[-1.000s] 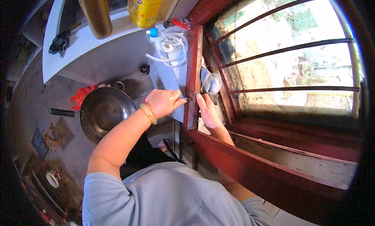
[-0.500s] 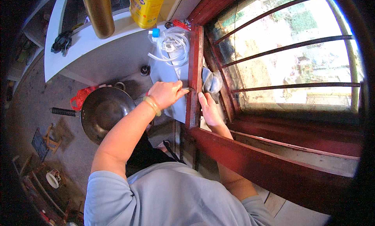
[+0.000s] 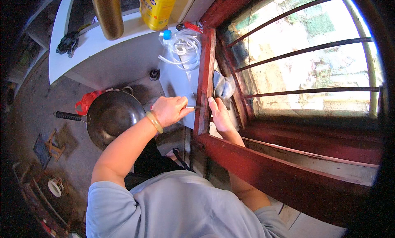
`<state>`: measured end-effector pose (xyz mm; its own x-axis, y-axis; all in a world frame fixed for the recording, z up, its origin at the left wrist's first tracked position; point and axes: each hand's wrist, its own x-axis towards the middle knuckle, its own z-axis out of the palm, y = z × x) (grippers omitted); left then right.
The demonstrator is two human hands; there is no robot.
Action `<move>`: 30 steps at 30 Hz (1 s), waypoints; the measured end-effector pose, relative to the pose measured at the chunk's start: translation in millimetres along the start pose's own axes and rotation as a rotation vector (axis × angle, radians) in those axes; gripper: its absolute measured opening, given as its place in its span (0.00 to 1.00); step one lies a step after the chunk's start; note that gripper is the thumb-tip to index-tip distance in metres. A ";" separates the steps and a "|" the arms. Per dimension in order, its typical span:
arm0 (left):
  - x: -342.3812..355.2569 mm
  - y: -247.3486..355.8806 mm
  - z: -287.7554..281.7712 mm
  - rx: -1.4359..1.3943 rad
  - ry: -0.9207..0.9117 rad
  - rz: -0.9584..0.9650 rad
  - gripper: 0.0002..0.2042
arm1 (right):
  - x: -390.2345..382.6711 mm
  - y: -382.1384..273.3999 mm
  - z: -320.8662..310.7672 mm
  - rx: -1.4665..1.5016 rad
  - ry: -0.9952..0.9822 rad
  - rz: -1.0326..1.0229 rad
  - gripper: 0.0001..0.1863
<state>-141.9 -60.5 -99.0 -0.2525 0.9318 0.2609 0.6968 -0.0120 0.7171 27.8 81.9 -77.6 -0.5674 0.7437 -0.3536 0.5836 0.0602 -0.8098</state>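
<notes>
A dark red wooden window sash (image 3: 207,69) stands open, its upright edge between my two hands. My left hand (image 3: 169,110), with a pale bangle (image 3: 154,122) at the wrist, is closed in a pinch at the sash's left side. From its fingertips a short, thin light piece (image 3: 191,107) reaches to the wood; its exact kind is too small to tell. On the other side of the upright, my right hand (image 3: 222,116) has its fingers stretched out along the wood and holds nothing visible. Just beyond it lies a grey crumpled bundle (image 3: 224,88).
A wok (image 3: 113,116) sits to the left with a red bag (image 3: 87,102) beside it. On the white counter (image 3: 82,61) stand a bronze tumbler (image 3: 108,16) and a yellow jug (image 3: 157,9). Coiled clear tubing (image 3: 185,48) lies near the sash. Window bars (image 3: 308,51) are at right.
My left hand has moved nearer to me and slightly left along the upright, still pinching the thin piece. The right hand keeps its place against the wood.
</notes>
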 end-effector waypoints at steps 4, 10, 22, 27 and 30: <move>-18.1 13.5 -0.5 -0.013 -0.089 -0.019 0.16 | -0.1 -3.1 0.9 0.106 -0.039 0.072 0.25; -33.7 25.0 5.4 -0.021 -0.155 0.021 0.15 | 2.5 3.5 -2.1 0.043 -0.042 -0.006 0.24; -40.5 31.6 13.7 0.067 -0.132 0.083 0.16 | 2.9 3.5 -1.4 0.005 -0.031 -0.001 0.24; -30.9 21.2 13.5 0.076 -0.117 0.053 0.17 | -2.0 -8.5 -3.0 -0.018 -0.027 0.012 0.23; -25.9 21.4 15.0 0.114 -0.160 0.070 0.17 | -2.6 -10.7 -6.4 -0.069 -0.005 0.002 0.22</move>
<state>-110.3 -79.4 -100.1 -0.0972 0.9759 0.1952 0.7830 -0.0461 0.6203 26.7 83.6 -65.0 -0.5688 0.7405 -0.3580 0.6237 0.1047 -0.7746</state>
